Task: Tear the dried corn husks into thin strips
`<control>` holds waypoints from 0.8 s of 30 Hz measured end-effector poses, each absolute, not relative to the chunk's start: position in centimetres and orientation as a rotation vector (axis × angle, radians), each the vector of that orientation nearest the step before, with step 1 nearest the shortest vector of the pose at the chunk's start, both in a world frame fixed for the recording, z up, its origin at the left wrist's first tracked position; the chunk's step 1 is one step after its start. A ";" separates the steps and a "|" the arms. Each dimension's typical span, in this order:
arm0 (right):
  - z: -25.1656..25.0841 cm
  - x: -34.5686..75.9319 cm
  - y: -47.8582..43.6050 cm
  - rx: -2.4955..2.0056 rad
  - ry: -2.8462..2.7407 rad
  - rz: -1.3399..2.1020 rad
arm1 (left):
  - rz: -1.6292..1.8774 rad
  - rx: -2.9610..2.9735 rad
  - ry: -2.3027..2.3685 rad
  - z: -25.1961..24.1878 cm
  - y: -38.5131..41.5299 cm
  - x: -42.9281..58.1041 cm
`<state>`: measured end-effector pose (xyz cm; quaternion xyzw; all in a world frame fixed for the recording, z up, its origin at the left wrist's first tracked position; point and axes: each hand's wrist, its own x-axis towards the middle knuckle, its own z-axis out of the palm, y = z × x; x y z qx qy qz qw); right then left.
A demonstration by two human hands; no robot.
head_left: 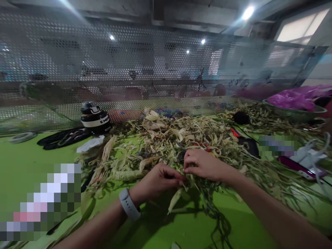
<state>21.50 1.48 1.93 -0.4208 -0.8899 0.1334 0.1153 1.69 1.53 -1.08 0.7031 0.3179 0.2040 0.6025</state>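
Note:
My left hand (pixel 158 181), with a pale watch band on its wrist, is closed in a pinch at the middle of the view. Close beside it my right hand (pixel 201 166) is also closed, its fingertips almost meeting the left ones. Both pinch a small bunch of limp plant stems. A pale green leaf (pixel 175 200) hangs below the fingers, and dark green stems (pixel 209 204) trail toward the front. Exactly which strand lies in each pinch is hidden. Behind the hands spreads a heap of dried leaves and stems (pixel 178 131).
The green tabletop (pixel 31 154) lies under everything. At left stand a black jar with a white band (pixel 95 119) and a coiled black strap (pixel 63 138). A pink plastic bag (pixel 293 98) rests in a basin at right, near a dark pink phone (pixel 298 167). A perforated metal screen (pixel 145 65) closes off the back.

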 end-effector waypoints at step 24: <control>4.6 23.2 0.7 -1.059 -2.686 0.679 | 0.406 1.367 0.859 -1.6 1.1 2.2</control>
